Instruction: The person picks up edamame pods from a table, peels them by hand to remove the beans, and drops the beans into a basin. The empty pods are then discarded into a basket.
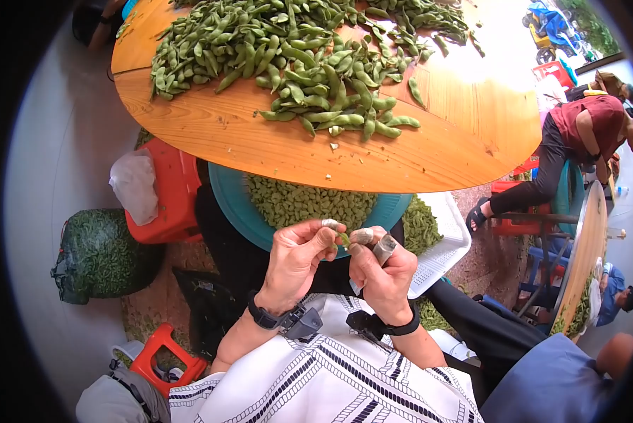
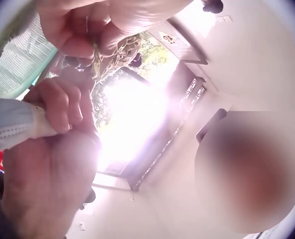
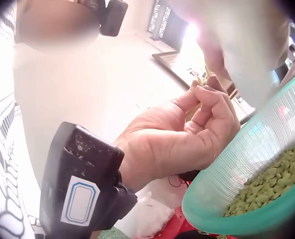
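Note:
My left hand (image 1: 296, 257) and right hand (image 1: 383, 273) meet over the lap, fingertips almost together. Between them is a small green soybean pod (image 1: 344, 240), pinched by thumb and fingers on either side. Silvery tape wraps fingers of both hands. In the right wrist view the left hand (image 3: 179, 132) holds the pod (image 3: 201, 79) at its fingertips, while the right hand (image 3: 247, 40) is blurred. Just beyond the hands, a teal basket (image 1: 225, 204) holds shelled green beans (image 1: 309, 202), partly under the table edge.
A heap of soybean pods (image 1: 288, 60) covers the far part of the wooden table (image 1: 211, 134). At right stands a white basket (image 1: 447, 247) beside green pods (image 1: 420, 225). A red stool (image 1: 172, 187) with a white bag (image 1: 134, 185) and a full dark sack (image 1: 105, 254) are left.

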A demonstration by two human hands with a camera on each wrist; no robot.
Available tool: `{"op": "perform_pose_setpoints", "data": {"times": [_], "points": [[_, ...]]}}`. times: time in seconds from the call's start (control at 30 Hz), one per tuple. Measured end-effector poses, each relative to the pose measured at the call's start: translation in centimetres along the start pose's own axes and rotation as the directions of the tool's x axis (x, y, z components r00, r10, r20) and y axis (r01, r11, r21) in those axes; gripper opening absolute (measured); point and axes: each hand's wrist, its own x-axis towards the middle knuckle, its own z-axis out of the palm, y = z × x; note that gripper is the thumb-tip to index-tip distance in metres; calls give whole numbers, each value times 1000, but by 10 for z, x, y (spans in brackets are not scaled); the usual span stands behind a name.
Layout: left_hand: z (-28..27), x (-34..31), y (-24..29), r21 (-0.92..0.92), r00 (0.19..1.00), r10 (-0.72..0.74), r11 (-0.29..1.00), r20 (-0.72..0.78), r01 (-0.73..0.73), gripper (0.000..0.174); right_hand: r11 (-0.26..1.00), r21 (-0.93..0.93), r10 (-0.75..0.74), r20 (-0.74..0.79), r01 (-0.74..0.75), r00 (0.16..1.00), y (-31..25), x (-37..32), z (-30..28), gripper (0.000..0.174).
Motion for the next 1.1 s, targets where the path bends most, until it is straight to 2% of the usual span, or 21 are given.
{"op": "perform_pose_setpoints", "data": {"times": [0.03,0.07,0.13,0.23,0.33,0.4,0.47,0.5,0.57,0.63,0.7,0.73,0.77,0.8,0.83,0.9,0.93,1.03,1.1], "points": [[1,0,-2,-1,1000,2,1000,0,-2,25,982,162,100,-27,-94,995,1,0,1,6],[1,0,-3,-51,1000,-17,999,-19,16,26,963,241,138,-44,-123,989,4,0,1,9],[-1,0,-5,-100,999,-38,994,-39,34,26,962,226,168,-53,-153,984,6,-1,-1,9],[-4,1,-8,-123,998,-56,991,13,57,24,963,205,185,-46,-172,982,9,-2,-4,11],[-6,1,-8,-115,996,-72,990,47,77,19,970,186,163,-34,-154,986,8,-4,-5,15],[-2,0,-6,-38,999,-38,999,26,39,13,974,175,153,-39,-144,987,8,-4,-4,18],[1,-1,-3,-30,999,-36,999,20,36,12,984,-162,-74,-20,70,997,7,-3,-3,19],[2,-1,-3,-21,999,-35,999,15,35,10,984,-162,-75,-21,71,997,7,-2,-3,19],[-1,-1,-5,19,999,-12,1000,40,12,10,949,-274,-166,-24,153,986,7,-3,-2,14],[-1,-3,-5,57,998,10,998,64,-14,11,951,-277,-153,-37,137,988,5,-3,-4,10],[7,-6,-4,354,992,120,930,-43,-97,9,952,-280,-140,-50,121,989,5,-3,-5,6],[11,-7,-6,355,992,120,930,-42,-98,9,969,-239,-79,-68,60,995,6,-3,-6,4],[15,-9,-9,521,962,264,831,-62,-195,10,980,-197,-17,-84,0,996,7,-4,-6,3],[18,-11,-11,671,913,405,692,-55,-267,12,980,-198,-18,-84,1,996,6,-4,-5,3],[20,-11,-11,670,912,406,692,-54,-268,12,990,-136,11,-147,-31,989,5,-4,-2,2],[24,-13,-12,865,759,635,293,142,-407,22,996,-71,43,-206,-58,978,5,-4,2,3],[26,-12,-12,871,728,660,231,187,-434,27,996,-66,38,-210,-53,977,5,-4,3,3],[24,-11,-10,875,710,657,157,254,-458,28,998,-35,47,-180,-54,983,6,-6,1,4],[22,-10,-6,862,739,617,185,272,-472,27,998,-10,60,-146,-62,987,4,-6,-2,5]]}}
